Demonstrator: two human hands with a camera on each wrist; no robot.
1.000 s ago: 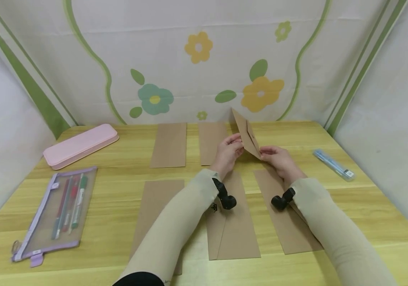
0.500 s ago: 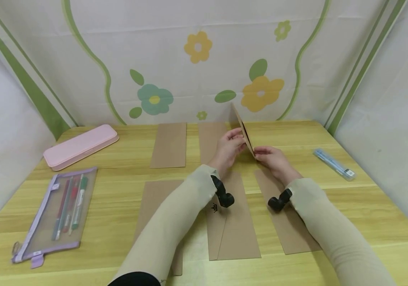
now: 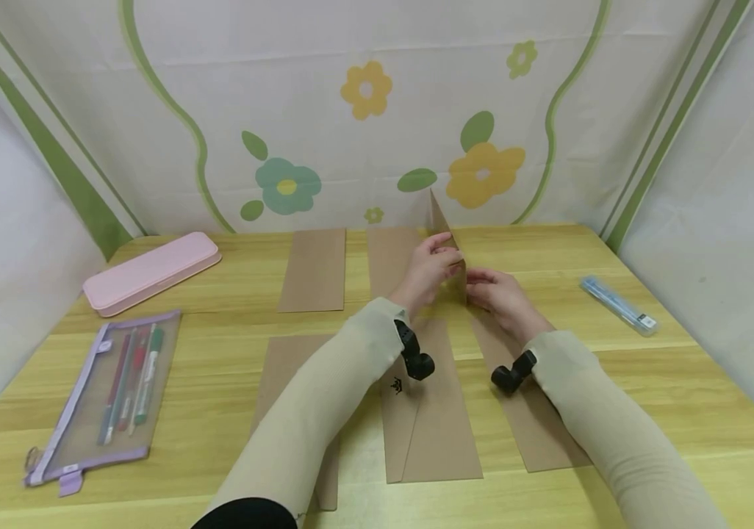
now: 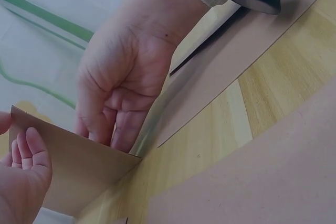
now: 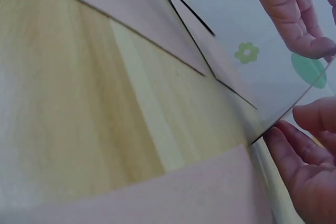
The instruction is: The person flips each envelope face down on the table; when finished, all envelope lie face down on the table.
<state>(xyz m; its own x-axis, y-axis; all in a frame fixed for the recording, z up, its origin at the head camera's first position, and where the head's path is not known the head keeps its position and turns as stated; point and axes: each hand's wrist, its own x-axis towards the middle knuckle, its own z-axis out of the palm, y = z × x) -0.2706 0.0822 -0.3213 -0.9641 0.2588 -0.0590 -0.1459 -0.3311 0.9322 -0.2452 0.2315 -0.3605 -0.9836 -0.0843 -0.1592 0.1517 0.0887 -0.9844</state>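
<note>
A brown paper envelope (image 3: 440,219) stands on edge toward the back of the table, seen nearly edge-on in the head view. My left hand (image 3: 426,272) pinches its left side, with fingers against the brown face (image 4: 86,163) in the left wrist view. My right hand (image 3: 505,297) pinches the near edge between thumb and fingers, as the right wrist view also shows. Below the hands lie another brown envelope (image 3: 443,433) with a diagonal flap seam and a small black print, and one more (image 3: 542,433) partly under my right forearm.
More brown envelopes lie flat, one at the back (image 3: 314,272) and one partly under the left sleeve (image 3: 287,360). On the left are a pink case (image 3: 152,272) and a mesh pouch (image 3: 168,382) of pens. A clear blue pack (image 3: 615,303) lies right. A flowered cloth (image 3: 364,147) hangs behind.
The held envelope has turned from showing its flap side to nearly edge-on, then slightly showing its other face. My right hand has shifted a little left, my left hand slightly right.
</note>
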